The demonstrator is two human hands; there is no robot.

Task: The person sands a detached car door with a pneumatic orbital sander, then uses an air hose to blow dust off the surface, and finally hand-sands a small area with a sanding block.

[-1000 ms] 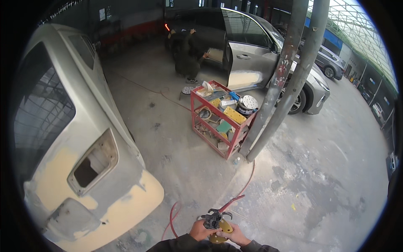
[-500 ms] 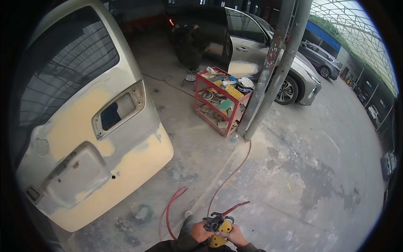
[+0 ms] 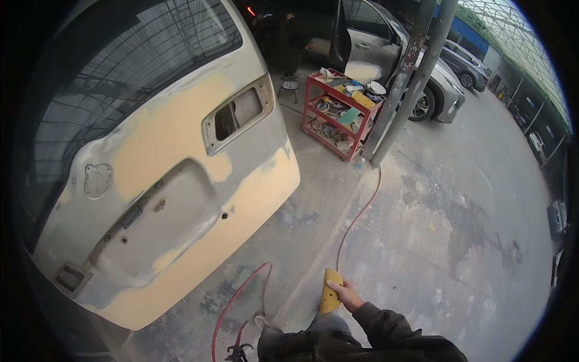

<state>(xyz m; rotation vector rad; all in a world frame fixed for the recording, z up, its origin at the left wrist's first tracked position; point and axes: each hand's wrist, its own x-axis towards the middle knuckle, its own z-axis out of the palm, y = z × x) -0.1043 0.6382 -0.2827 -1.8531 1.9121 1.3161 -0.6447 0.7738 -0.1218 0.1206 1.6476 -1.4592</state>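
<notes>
Dusty concrete floor [image 3: 422,241] spread below as the right hand [image 3: 348,294], fingers clamped on its edge, held a yellow perforated sanding sheet [image 3: 331,291], probably light, floppy, best pinched edgewise.

Matt filler-patched metal tailgate [image 3: 163,181], perforated yellow abrasive sanding sheet [image 3: 331,292], rough dusty concrete floor [image 3: 434,241]
</notes>
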